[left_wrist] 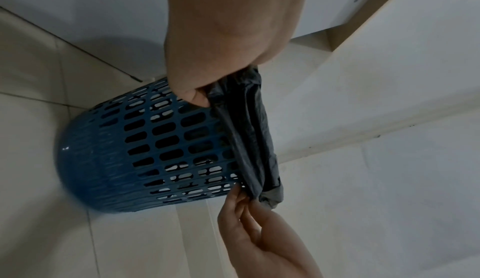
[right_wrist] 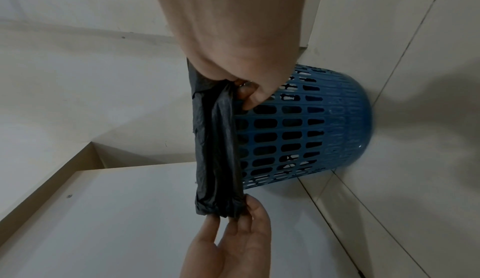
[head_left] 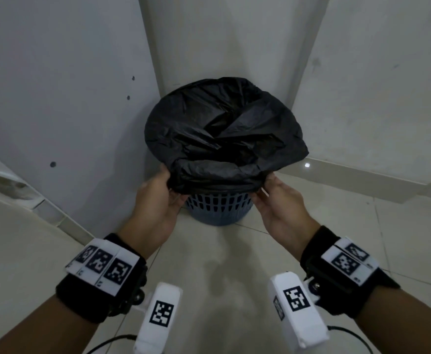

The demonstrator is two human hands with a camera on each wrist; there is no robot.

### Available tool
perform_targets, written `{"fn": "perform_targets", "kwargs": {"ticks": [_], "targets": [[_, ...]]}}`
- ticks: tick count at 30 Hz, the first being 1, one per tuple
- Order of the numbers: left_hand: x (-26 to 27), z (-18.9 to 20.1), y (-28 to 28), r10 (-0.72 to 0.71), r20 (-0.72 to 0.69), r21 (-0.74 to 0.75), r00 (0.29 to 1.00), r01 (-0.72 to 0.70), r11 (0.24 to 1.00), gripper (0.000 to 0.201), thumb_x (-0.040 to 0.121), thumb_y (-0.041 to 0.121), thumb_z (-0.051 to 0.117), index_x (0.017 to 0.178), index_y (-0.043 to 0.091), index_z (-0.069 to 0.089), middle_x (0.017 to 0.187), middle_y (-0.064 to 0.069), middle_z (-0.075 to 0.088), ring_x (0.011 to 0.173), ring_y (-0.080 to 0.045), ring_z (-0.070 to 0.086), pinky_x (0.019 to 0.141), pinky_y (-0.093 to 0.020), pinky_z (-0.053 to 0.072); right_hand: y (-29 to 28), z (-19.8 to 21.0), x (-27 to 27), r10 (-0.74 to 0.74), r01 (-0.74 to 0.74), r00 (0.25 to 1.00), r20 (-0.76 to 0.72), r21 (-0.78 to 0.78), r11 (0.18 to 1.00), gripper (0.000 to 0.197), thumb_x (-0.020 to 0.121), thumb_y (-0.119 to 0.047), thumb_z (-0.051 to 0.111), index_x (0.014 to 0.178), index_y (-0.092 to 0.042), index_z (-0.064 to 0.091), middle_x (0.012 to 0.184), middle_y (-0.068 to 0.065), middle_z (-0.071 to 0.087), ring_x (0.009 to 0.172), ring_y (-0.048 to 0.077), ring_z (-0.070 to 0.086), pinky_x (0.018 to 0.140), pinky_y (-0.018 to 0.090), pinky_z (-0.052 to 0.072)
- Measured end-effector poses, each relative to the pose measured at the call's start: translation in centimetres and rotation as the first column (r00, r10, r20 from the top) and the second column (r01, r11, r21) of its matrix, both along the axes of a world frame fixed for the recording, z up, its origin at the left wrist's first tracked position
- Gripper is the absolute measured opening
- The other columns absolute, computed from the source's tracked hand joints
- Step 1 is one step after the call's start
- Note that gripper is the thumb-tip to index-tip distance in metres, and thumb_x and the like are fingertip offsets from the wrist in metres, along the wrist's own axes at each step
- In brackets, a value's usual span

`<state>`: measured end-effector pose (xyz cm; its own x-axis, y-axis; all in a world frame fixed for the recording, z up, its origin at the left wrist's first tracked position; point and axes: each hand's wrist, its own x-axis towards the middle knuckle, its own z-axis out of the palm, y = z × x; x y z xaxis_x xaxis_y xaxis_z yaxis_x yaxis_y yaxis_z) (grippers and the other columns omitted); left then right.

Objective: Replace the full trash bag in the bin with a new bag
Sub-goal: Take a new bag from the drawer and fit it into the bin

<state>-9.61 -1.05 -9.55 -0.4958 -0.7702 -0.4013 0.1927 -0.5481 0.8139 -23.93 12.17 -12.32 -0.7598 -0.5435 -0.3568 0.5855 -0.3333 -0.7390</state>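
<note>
A blue slotted plastic bin (head_left: 218, 209) stands on the floor in a wall corner, lined with a black trash bag (head_left: 222, 131) whose top is folded down over the rim. My left hand (head_left: 162, 194) grips the folded bag edge at the rim's near left. My right hand (head_left: 270, 192) pinches the same edge at the near right. In the left wrist view the bag edge (left_wrist: 249, 139) stretches between my left hand (left_wrist: 197, 96) and my right hand (left_wrist: 241, 200) along the bin (left_wrist: 145, 151). The right wrist view shows the bag (right_wrist: 218, 149) bunched against the bin (right_wrist: 298, 130).
White walls (head_left: 56, 98) close in behind and on both sides of the bin, with a low skirting ledge (head_left: 362, 180) on the right. Pale floor tiles (head_left: 222, 264) lie between me and the bin.
</note>
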Motion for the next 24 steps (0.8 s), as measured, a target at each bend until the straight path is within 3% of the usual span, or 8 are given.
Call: {"fn": "perform_targets", "kwargs": {"ticks": [5,7,10,13,15,19,21,24], "targets": [[-0.1,0.0,-0.8,0.046,0.062,0.102,0.997,-0.052,0.993,0.024,0.104,0.017,0.050,0.081,0.018,0.058,0.067,0.002,0.051,0.055,-0.008,0.046,0.051,-0.019,0.047,-0.2,0.5,-0.8,0.011,-0.013,0.999,0.047,0.031,0.999,0.020,0.101,0.000,0.047,0.102,-0.007,0.065,0.087,0.003,0.071,0.077,0.015,0.064,0.067,0.026,0.060],[-0.1,0.2,-0.9,0.073,0.036,0.165,0.997,-0.077,0.983,0.025,0.104,0.015,0.047,0.080,0.017,0.055,0.065,0.002,0.052,0.055,-0.009,0.050,0.063,-0.023,0.048,-0.2,0.9,-1.1,-0.007,0.005,0.999,0.051,0.022,1.000,0.018,0.100,0.004,0.046,0.099,-0.008,0.060,0.084,0.004,0.068,0.075,0.016,0.062,0.063,0.025,0.058],[-0.1,0.7,-0.7,0.076,-0.060,0.218,0.995,-0.062,0.974,0.020,0.104,0.007,0.042,0.095,0.010,0.059,0.092,-0.006,0.062,0.086,-0.017,0.062,0.089,-0.033,0.052,-0.1,1.4,-1.0,-0.050,0.051,0.997,0.067,-0.009,0.999,0.025,0.101,0.004,0.043,0.085,-0.009,0.057,0.084,0.005,0.065,0.078,0.017,0.062,0.080,0.030,0.059],[-0.4,0.9,-0.7,0.072,-0.089,0.222,0.993,-0.051,0.974,0.024,0.105,0.003,0.035,0.100,0.007,0.058,0.102,-0.010,0.064,0.092,-0.020,0.063,0.098,-0.037,0.050,0.4,2.0,0.1,-0.114,0.110,0.985,0.132,0.038,0.993,0.022,0.104,-0.011,0.040,0.094,-0.007,0.060,0.085,0.005,0.056,0.084,0.021,0.056,0.094,0.038,0.055],[-0.4,0.9,-0.8,0.070,-0.113,0.235,0.991,-0.042,0.971,0.025,0.106,0.003,0.033,0.102,0.005,0.058,0.105,-0.012,0.064,0.092,-0.021,0.063,0.085,-0.039,0.055,0.8,2.6,1.7,-0.133,0.116,0.976,0.175,0.104,0.988,0.031,0.106,-0.028,0.035,0.093,-0.012,0.059,0.092,0.007,0.057,0.092,0.025,0.056,0.097,0.044,0.053],[-0.6,0.8,-0.7,0.092,-0.139,0.265,0.986,-0.053,0.963,0.028,0.106,0.002,0.032,0.099,0.003,0.059,0.100,-0.011,0.065,0.087,-0.021,0.064,0.064,-0.037,0.056,0.7,2.6,5.1,-0.067,0.034,0.970,0.236,0.140,0.990,0.042,0.101,-0.053,0.040,0.095,-0.015,0.056,0.086,0.007,0.050,0.078,0.022,0.052,0.076,0.041,0.055],[-0.8,0.8,-0.6,0.088,-0.142,0.258,0.986,-0.049,0.965,0.028,0.106,0.001,0.031,0.098,0.003,0.058,0.098,-0.011,0.065,0.085,-0.020,0.064,0.062,-0.033,0.057,0.2,2.1,5.9,0.006,-0.028,0.960,0.281,0.075,0.997,0.050,0.098,-0.057,0.044,0.107,-0.011,0.059,0.083,0.009,0.054,0.077,0.024,0.056,0.076,0.041,0.057],[-1.0,0.6,-0.8,0.066,-0.151,0.259,0.986,-0.025,0.966,0.029,0.107,0.002,0.031,0.104,0.002,0.059,0.102,-0.012,0.066,0.086,-0.019,0.064,0.059,-0.028,0.058,-0.5,1.8,6.2,0.117,-0.112,0.950,0.290,-0.032,0.993,0.052,0.101,-0.049,0.046,0.132,-0.008,0.053,0.108,0.017,0.065,0.096,0.029,0.068,0.081,0.039,0.059]]}}
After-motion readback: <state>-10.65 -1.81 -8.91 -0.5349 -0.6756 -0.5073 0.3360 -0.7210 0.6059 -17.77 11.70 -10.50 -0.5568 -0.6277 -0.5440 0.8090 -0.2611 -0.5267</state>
